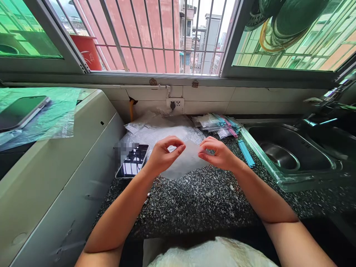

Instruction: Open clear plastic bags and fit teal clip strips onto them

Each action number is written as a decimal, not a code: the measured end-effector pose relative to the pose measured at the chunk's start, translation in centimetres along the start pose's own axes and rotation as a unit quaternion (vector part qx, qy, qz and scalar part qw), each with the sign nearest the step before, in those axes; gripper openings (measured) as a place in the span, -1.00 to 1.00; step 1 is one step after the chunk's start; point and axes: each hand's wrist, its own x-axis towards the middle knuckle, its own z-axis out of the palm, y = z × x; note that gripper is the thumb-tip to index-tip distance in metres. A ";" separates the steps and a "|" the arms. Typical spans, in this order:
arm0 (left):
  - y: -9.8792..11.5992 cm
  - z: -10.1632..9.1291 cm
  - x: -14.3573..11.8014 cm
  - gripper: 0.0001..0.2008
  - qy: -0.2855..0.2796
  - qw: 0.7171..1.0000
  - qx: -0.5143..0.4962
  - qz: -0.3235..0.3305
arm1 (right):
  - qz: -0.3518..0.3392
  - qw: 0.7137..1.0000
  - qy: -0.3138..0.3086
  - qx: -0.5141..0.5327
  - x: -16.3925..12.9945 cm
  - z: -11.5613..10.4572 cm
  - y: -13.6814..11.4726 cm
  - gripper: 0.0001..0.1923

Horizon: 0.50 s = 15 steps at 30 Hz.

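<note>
My left hand (164, 154) and my right hand (218, 154) are raised over a speckled granite counter (200, 200). Both pinch the top edge of a clear plastic bag (185, 159) between thumb and fingers, one hand at each side. The bag hangs down to the counter. Behind it lies a heap of more clear plastic bags (161, 129). A phone (132, 161) with a dark screen lies face up just left of my left hand.
A steel sink (289, 152) is set in the counter at right, with blue strips (246, 152) and a pile of small packets (217, 122) beside it. A white appliance (55, 167) at left carries a second phone (20, 111) on plastic film. A barred window is behind.
</note>
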 end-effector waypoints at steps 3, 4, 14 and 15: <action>-0.2 -0.5 0.2 -0.89 0.025 0.996 -0.065 -0.048 | 0.015 1.000 0.012 0.006 0.0 -0.4 0.0 -0.88; -0.3 -0.7 0.3 -0.88 0.035 0.993 -0.090 -0.066 | 0.018 1.000 0.019 0.010 0.0 -0.6 0.1 -0.88; -1.4 -0.9 0.9 -0.78 0.079 0.968 -0.206 -0.123 | 0.026 0.996 0.070 0.051 0.0 -0.8 0.5 -0.84; -1.4 -0.8 0.9 -0.77 0.078 0.967 -0.209 -0.124 | 0.028 0.996 0.067 0.053 0.0 -0.9 0.5 -0.85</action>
